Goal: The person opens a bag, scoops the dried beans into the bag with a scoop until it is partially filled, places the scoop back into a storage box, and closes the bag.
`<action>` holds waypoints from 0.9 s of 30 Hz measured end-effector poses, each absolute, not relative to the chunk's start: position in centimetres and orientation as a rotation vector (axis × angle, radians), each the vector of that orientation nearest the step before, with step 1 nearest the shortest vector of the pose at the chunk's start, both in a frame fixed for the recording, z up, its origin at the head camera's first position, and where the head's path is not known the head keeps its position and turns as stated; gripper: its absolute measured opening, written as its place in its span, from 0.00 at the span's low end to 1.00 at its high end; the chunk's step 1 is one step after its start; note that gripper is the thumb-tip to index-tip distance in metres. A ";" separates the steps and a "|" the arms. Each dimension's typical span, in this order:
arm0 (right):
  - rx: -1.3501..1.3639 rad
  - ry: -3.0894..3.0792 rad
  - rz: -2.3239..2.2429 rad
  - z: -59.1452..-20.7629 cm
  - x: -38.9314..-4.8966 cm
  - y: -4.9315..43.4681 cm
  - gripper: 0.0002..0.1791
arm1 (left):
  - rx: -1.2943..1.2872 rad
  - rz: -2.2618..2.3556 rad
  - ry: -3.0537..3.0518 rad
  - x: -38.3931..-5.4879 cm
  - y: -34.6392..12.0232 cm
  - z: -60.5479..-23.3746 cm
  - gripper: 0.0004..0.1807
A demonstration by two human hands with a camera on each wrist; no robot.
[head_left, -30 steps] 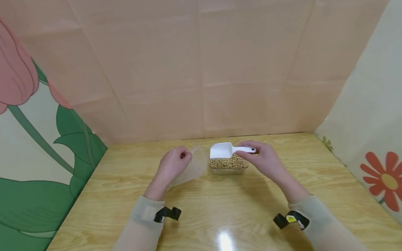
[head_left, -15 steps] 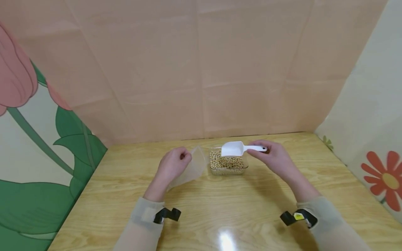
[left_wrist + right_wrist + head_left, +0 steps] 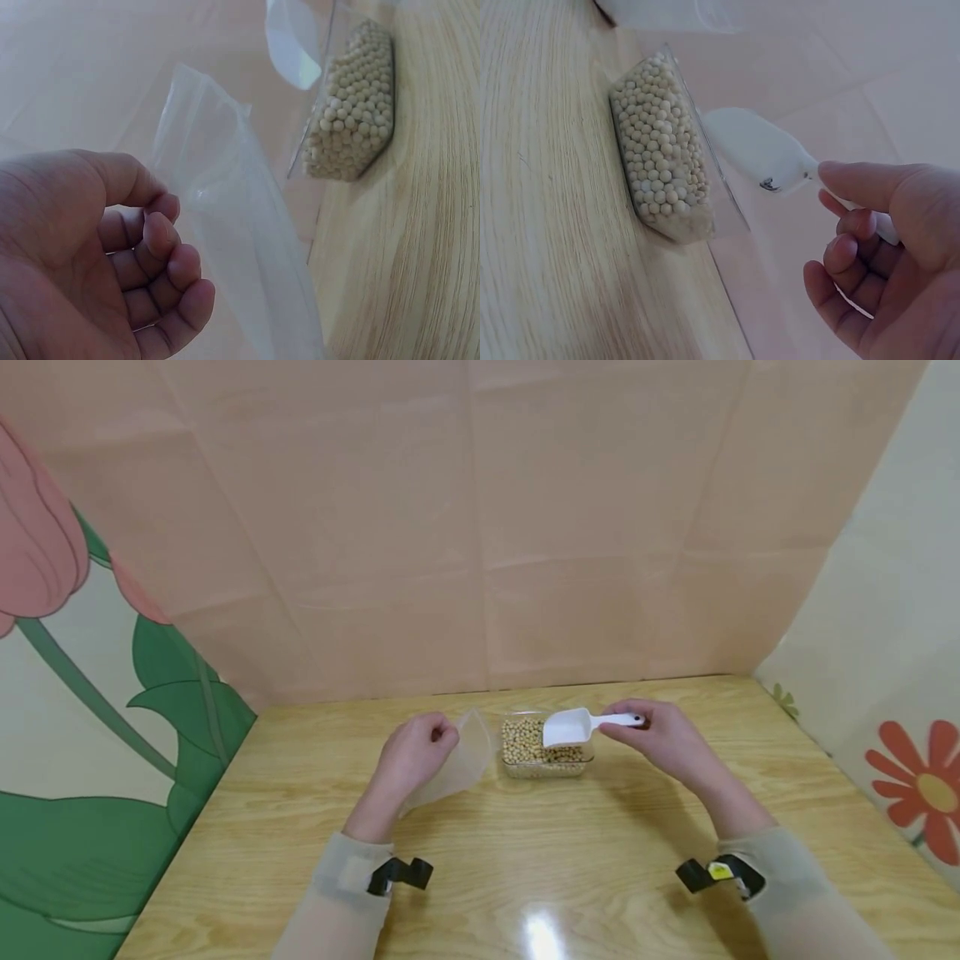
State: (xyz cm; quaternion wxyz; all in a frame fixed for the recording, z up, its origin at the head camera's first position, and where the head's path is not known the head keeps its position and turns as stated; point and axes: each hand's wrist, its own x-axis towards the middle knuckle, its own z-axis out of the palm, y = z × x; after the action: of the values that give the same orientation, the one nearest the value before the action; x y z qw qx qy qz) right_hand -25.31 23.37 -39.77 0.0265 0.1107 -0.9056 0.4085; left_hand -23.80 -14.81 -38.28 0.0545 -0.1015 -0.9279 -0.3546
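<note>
With thumb and fingers my right hand [image 3: 663,739] grips the handle of a white scoop [image 3: 567,728]. The scoop's bowl hangs over the right part of a clear box [image 3: 543,769] filled with pale round beans [image 3: 523,742]. My left hand [image 3: 416,752] pinches the edge of a translucent plastic bag [image 3: 461,764] just left of the box. In the left wrist view the bag [image 3: 232,202] hangs from thumb and forefinger, the other fingers curled. Seen from the right wrist, the scoop [image 3: 757,150] tilts above the box's rim, apart from the beans.
The box and hands are over a wooden table [image 3: 480,860]. A pinkish sheet [image 3: 480,527] covers the wall behind it. Side panels carry a green leaf print [image 3: 82,843] at left and a red flower [image 3: 930,789] at right.
My right hand has moved right with the scoop, from over the left of the box to its right part, and most recently the bowl has dropped slightly. The left hand and bag stay put.
</note>
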 end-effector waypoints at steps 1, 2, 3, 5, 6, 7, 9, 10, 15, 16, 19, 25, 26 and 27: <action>0.345 -2.806 1.254 -39.7 -25.3 23.4 0.21 | -0.307 -1.075 -2.818 -23.8 -14.8 -38.3 0.12; 0.354 -2.813 1.244 -39.7 -25.4 23.4 0.21 | -0.308 -1.074 -2.817 -23.8 -14.8 -38.3 0.12; 0.362 -2.818 1.232 -39.7 -25.4 23.3 0.20 | -0.310 -1.076 -2.816 -23.8 -14.8 -38.3 0.12; 0.384 -2.825 1.204 -39.7 -25.5 23.3 0.20 | -0.311 -1.080 -2.815 -23.8 -14.9 -38.3 0.12; 0.399 -2.828 1.191 -39.7 -25.6 23.3 0.20 | -0.311 -1.083 -2.815 -23.8 -14.9 -38.2 0.12; 0.408 -2.830 1.182 -39.8 -25.6 23.3 0.20 | -0.311 -1.085 -2.817 -23.8 -14.9 -38.2 0.13; 0.425 -2.832 1.178 -39.9 -25.7 23.2 0.21 | -0.310 -1.093 -2.820 -23.8 -14.9 -38.2 0.13; 0.429 -2.832 1.185 -40.1 -25.8 23.2 0.21 | -0.309 -1.097 -2.823 -23.8 -14.9 -38.2 0.13; 0.438 -2.831 1.203 -40.9 -26.2 22.9 0.20 | -0.313 -1.103 -2.821 -23.8 -14.8 -38.3 0.13; 0.437 -2.830 1.208 -41.1 -26.3 22.8 0.20 | -0.315 -1.102 -2.818 -23.8 -14.8 -38.3 0.13; 0.437 -2.830 1.231 -41.8 -26.5 22.3 0.20 | -0.318 -1.098 -2.811 -23.8 -14.8 -38.4 0.12; 0.390 -2.809 1.339 -43.1 -26.7 21.5 0.19 | -0.327 -1.105 -2.806 -23.8 -14.9 -38.5 0.12; 0.375 -2.807 1.366 -43.3 -26.7 21.4 0.19 | -0.329 -1.106 -2.805 -23.8 -14.9 -38.5 0.12; 0.354 -2.806 1.394 -43.5 -26.8 21.3 0.19 | -0.331 -1.109 -2.805 -23.8 -14.8 -38.6 0.12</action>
State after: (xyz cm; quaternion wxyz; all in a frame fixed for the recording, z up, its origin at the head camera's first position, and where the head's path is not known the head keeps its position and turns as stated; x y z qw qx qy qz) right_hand -26.76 21.29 -43.48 -0.0056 0.1124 -0.8899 0.4420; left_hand -23.80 -14.85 -38.57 0.0534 -0.1090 -0.9231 -0.3648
